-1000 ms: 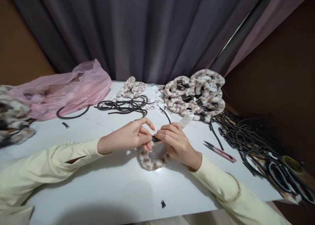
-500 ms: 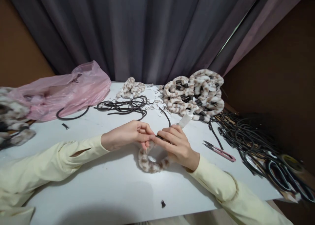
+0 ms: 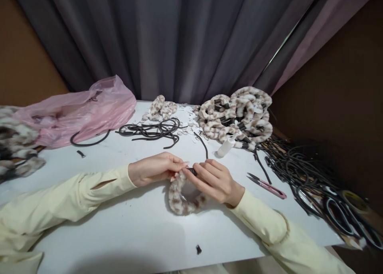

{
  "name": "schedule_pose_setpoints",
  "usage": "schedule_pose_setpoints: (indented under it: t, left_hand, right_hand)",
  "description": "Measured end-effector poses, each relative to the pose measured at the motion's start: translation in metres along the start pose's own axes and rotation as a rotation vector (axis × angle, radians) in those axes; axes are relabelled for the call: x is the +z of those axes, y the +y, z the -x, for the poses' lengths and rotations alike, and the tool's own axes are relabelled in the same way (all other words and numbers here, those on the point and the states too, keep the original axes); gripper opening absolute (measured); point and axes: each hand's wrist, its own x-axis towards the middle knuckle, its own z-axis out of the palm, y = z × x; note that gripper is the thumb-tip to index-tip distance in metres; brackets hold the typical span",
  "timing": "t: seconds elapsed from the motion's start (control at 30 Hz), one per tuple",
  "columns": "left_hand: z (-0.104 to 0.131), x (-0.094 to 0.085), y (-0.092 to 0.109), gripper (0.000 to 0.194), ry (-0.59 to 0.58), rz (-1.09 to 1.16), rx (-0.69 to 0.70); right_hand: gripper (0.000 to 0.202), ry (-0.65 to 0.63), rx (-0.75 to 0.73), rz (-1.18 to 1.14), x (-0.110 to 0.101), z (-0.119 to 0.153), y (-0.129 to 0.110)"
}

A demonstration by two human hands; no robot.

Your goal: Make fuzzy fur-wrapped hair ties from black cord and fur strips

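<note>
A: How are your fingers set just now?
B: Your left hand [image 3: 157, 168] has thumb and fingertips pinched on the upper end of the fuzzy ring [image 3: 178, 200]. Your right hand [image 3: 214, 180] curls narrowly round the black band [image 3: 192, 171] next to that end.

A: What would help you do this well?
B: I'd pinch right at the join, let your right fingers steady the band and your left do the fine work, crushing the fluff as little as possible.

A: Where does the ring lie from your fingers?
B: Its curve drops toward you from both sets of fingertips, over the surface [image 3: 143, 234]; your right fingers hide part of it.

A: And farther off?
B: A white bottle [image 3: 225, 148] sits just beyond your right fingers, snips [image 3: 267, 186] lie to their right, and black cords [image 3: 152, 131] lie beyond your left fingers.
</note>
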Motion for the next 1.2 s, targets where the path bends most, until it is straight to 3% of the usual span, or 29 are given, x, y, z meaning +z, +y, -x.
schedule_pose_setpoints:
  t: [0.1,0.23,0.37,0.5,0.63,0.8,1.03,1.2]
  left_hand:
    - [0.006,0.000,0.009,0.020,-0.022,-0.090,0.037]
    - [0.015,0.005,0.015,0.020,0.001,-0.520,0.145]
    - [0.017,0.012,0.007,0.024,0.177,-0.905,0.327]
    - [0.016,0.015,-0.004,0.025,0.191,-1.173,0.554]
    - [0.016,0.016,-0.014,0.025,0.211,-1.360,0.647]
    - [0.015,0.014,-0.020,0.024,0.212,-1.408,0.641]
    - [0.011,0.013,-0.010,0.026,0.180,-1.214,0.537]
    - [0.011,0.013,-0.007,0.025,0.138,-1.217,0.534]
  right_hand:
    - [0.019,-0.006,0.046,-0.007,-0.002,0.000,0.001]
    - [0.024,-0.013,0.083,-0.034,0.002,0.004,0.000]
    - [0.030,0.009,0.152,-0.081,0.007,0.007,-0.002]
    - [0.033,0.045,0.289,-0.203,0.010,0.006,-0.006]
    - [0.027,0.050,0.352,-0.304,0.012,0.004,-0.010]
    - [0.024,-0.006,0.330,-0.291,0.011,0.003,-0.011]
    - [0.027,-0.069,0.215,-0.173,0.005,0.001,-0.007]
    - [0.029,-0.060,0.253,-0.231,0.006,0.001,-0.009]
